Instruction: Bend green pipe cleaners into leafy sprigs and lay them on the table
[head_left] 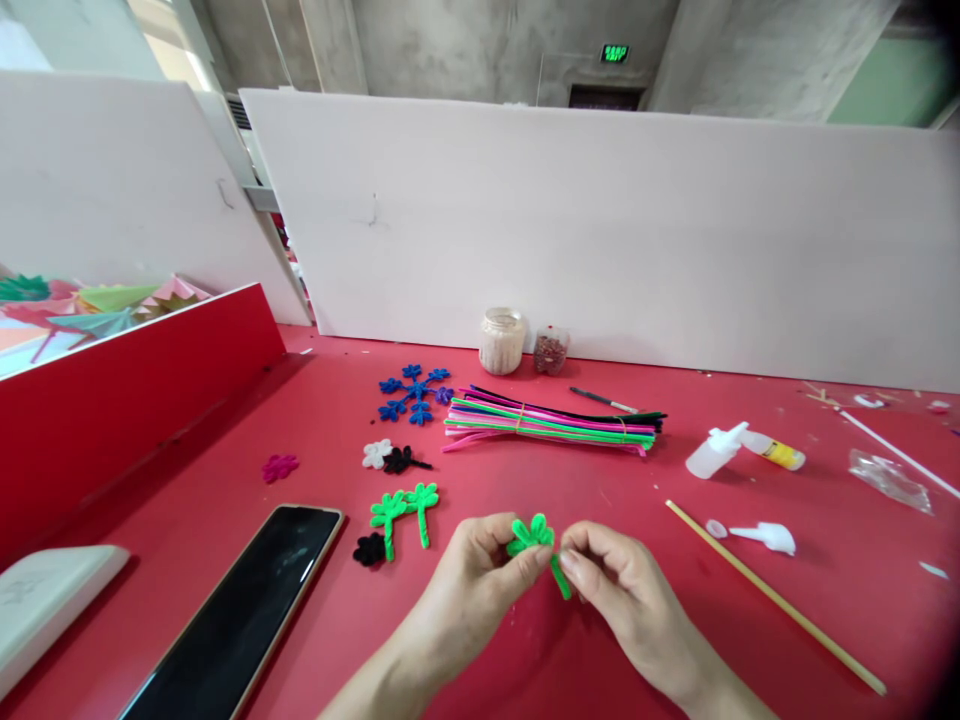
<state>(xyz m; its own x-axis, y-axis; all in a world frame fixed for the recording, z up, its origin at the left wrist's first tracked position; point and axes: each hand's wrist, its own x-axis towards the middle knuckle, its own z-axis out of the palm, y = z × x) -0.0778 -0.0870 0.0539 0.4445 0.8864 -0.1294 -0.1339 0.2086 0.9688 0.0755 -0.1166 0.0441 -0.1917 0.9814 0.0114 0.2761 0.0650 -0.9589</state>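
A bright green pipe-cleaner flower [533, 535] with a short stem is between my hands, just above the red table. My left hand [491, 570] pinches its petals between thumb and fingers. My right hand [626, 585] is closed at the stem, thumb against the fingertips, close to where stem and petals meet. To the left lie green pipe-cleaner flowers with twisted stems [406, 508] and a black flower [370, 549]. Behind them are a white flower [377, 454] and a black stemmed flower [401, 459].
A banded pipe-cleaner bundle [555, 420] lies ahead, beside a blue flower cluster [415, 392]. Jars [502, 342] stand at the white panel. Glue bottles [716, 450] and a wooden stick [776, 595] are right; a phone [240, 610] and magenta flower [280, 467] are left.
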